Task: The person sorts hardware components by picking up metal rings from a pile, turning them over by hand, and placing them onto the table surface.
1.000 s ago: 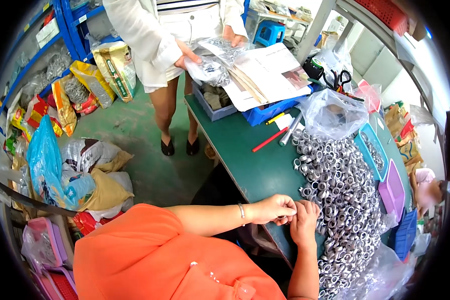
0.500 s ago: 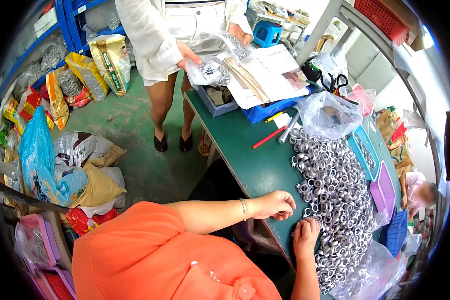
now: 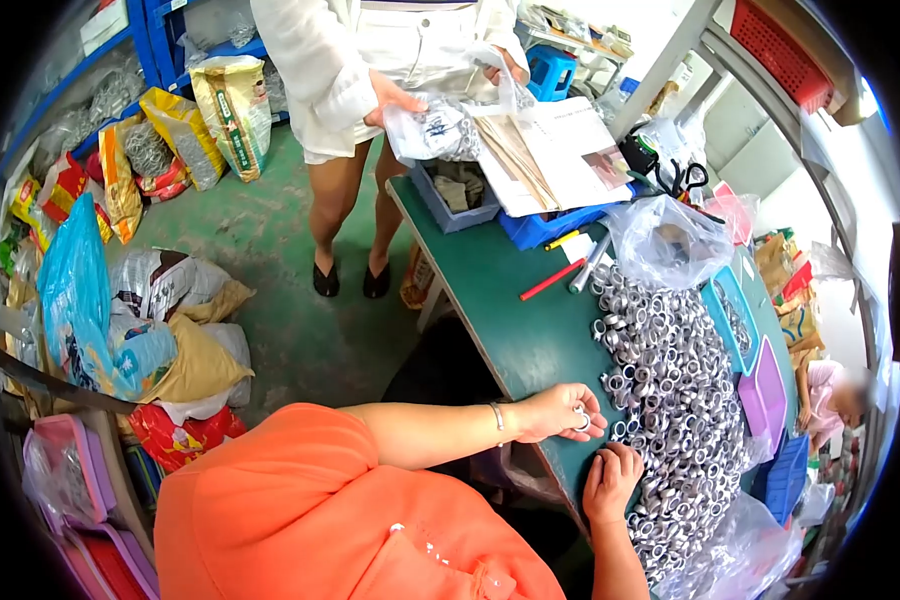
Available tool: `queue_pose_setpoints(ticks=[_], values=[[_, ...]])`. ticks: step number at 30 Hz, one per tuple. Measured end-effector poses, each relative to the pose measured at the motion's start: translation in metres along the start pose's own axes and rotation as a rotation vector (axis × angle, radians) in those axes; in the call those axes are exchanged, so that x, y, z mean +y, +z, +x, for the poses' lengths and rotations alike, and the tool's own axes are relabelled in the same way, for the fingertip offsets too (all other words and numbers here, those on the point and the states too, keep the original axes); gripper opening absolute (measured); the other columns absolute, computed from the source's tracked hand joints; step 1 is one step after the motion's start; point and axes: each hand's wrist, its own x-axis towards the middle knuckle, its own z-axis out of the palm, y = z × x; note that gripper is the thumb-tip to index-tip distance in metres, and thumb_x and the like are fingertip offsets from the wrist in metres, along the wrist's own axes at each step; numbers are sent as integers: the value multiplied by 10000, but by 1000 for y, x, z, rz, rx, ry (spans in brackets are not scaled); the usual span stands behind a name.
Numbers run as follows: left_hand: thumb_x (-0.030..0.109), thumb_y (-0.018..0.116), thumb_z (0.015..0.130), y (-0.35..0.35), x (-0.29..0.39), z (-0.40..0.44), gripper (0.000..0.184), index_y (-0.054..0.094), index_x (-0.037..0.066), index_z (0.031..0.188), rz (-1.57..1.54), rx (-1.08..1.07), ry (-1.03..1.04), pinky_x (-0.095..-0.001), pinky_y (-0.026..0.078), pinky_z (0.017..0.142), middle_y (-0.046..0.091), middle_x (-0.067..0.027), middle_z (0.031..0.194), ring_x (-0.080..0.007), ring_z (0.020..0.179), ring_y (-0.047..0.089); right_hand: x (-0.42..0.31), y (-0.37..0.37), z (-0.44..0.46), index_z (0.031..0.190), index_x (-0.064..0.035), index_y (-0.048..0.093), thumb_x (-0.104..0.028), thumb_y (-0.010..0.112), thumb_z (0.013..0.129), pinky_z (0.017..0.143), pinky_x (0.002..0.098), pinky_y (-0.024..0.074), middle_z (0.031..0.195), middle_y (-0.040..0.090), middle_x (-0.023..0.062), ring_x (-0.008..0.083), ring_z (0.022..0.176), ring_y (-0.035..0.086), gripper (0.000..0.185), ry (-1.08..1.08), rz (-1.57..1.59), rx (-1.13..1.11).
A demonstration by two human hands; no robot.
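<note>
My left hand (image 3: 558, 413), with a bracelet at the wrist, pinches a small silvery metal ring (image 3: 582, 418) between thumb and fingers. It hovers over the green table (image 3: 515, 345) near the table's front edge. My right hand (image 3: 612, 482) rests beside a large pile of metal rings (image 3: 675, 400), fingers bent and close together; whether anything is under them is hidden. Many rings in the pile show a dark opening and a short raised part.
Across the table corner, a person in white holds a clear plastic bag (image 3: 435, 130). Papers (image 3: 560, 150), a red pen (image 3: 552, 279), a clear bag (image 3: 665, 240), a blue tray (image 3: 732, 320) and a purple tray (image 3: 765, 395) surround the pile. Sacks (image 3: 205, 360) lie on the floor.
My left hand has turned slightly, and the ring in its fingers now shows. The person in white has shifted the plastic bag a little. The whole view has moved slightly.
</note>
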Motion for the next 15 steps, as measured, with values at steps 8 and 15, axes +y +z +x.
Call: queue_pose_setpoints(ticks=[8,15], values=[[-5,489,876,-1,-6,4,143,471,3,1017,-15,-12,23,-302,528,779,562,-128,1022,-219,913,623,-1,-2,2,880,-39,568,-57,583,754,852,414,360,981,563,110,300,933,504,128,9,0,-11],[47,560,876,4,3,-1,146,489,5,997,23,-24,0,-274,552,668,599,-92,881,-179,765,652,-1,-1,3,882,-39,568,-47,583,751,849,408,362,977,562,111,299,931,502,133,3,1,5]])
